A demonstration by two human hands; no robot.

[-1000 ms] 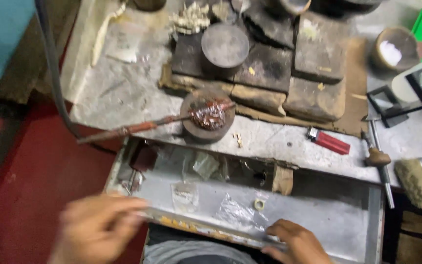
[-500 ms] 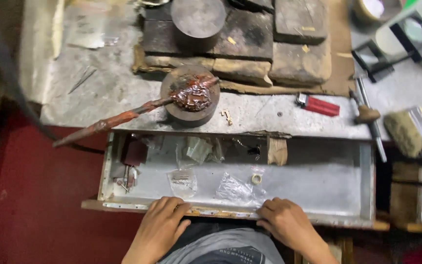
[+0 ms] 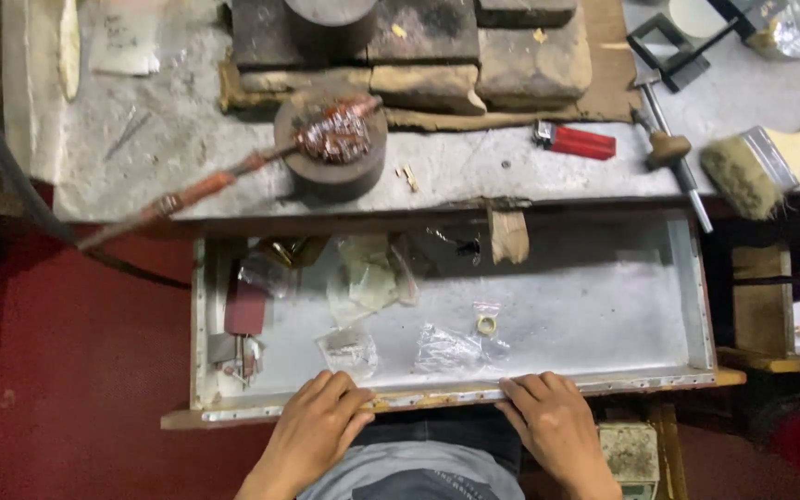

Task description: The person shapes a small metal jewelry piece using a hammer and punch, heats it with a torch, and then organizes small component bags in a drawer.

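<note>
**Both hands on the front rim of the open drawer**

The metal-lined drawer (image 3: 604,306) stands pulled out from under the desk (image 3: 474,176), its long axis running left to right and its open front edge towards the person. The left hand (image 3: 312,431) and the right hand (image 3: 557,426) rest on that front rim, fingers curled over the edge and gripping it, well apart from each other.

Inside the drawer, just beyond the hands, lie small clear plastic bags (image 3: 446,347); a pale ring (image 3: 486,324) sits near them. A dark red flat packet (image 3: 245,308) lies at the left end, with crumpled greenish wrappers (image 3: 368,278) behind.

On the desk above, a red lighter (image 3: 578,142) lies almost level, a pale-bristled brush (image 3: 761,162) lies at the right, and a copper-coloured torch (image 3: 233,176) slants down-left from a round block (image 3: 331,157).
</note>
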